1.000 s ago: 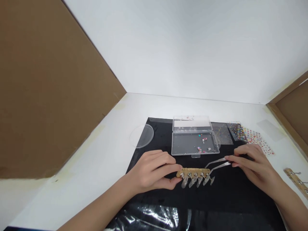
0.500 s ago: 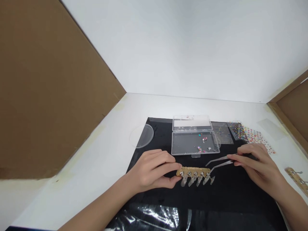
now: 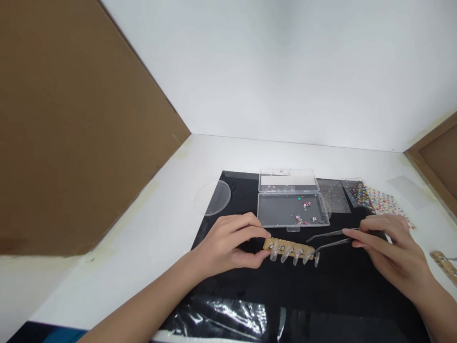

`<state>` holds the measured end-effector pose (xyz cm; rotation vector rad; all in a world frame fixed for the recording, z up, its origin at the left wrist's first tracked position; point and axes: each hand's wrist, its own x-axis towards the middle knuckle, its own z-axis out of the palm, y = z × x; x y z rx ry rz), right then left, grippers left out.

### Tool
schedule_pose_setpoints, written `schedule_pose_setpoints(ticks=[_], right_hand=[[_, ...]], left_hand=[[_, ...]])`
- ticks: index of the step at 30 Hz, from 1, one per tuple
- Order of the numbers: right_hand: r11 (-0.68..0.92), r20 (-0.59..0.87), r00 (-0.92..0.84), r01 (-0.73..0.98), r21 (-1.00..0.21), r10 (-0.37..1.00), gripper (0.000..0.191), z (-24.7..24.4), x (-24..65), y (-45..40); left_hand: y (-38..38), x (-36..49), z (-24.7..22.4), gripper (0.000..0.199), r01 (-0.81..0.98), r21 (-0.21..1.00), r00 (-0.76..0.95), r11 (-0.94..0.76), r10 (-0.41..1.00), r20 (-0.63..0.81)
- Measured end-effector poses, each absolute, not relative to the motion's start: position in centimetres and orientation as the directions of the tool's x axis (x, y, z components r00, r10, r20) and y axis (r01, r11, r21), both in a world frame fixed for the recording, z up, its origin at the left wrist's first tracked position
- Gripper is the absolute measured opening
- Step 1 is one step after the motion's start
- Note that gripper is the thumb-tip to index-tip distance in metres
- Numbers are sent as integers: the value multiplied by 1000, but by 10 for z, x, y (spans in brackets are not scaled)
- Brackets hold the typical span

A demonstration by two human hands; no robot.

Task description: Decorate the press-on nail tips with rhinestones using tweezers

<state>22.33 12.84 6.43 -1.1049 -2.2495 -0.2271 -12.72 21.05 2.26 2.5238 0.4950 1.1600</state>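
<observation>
Grip: left hand [image 3: 228,245] pinches the wooden stick [image 3: 288,246] between thumb and fingers [image 3: 250,232]; right hand [image 3: 394,250] has its fingers closed around slim tweezers [image 3: 332,234], whose tips stand slightly apart.
Position: stick between the hands, above the black mat [image 3: 342,290].
Axis: runs left to right, sloping slightly nearer at right; clear nail tips [image 3: 289,256] point near.
Risk: tweezer tips just beside the stick's right end could knock a nail tip if they slip; a loosened pinch could let the stick roll.
Far: clear plastic box [image 3: 278,225] holding rhinestones [image 3: 305,205], its open lid [image 3: 288,180] beyond; sticker sheet [image 3: 383,202] at right.
</observation>
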Motion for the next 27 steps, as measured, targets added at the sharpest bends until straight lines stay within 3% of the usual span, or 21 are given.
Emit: schedule_pose_setpoints(ticks=[10, 27], right_hand=[[618, 629, -459, 785, -45, 628, 39, 56, 223, 125], [612, 633, -472, 791, -4, 614, 46, 60, 229, 123]], left_hand=[[210, -128, 18, 14, 171, 532, 614, -829, 512, 601], [210, -128, 18, 13, 178, 516, 608, -838, 506, 611]])
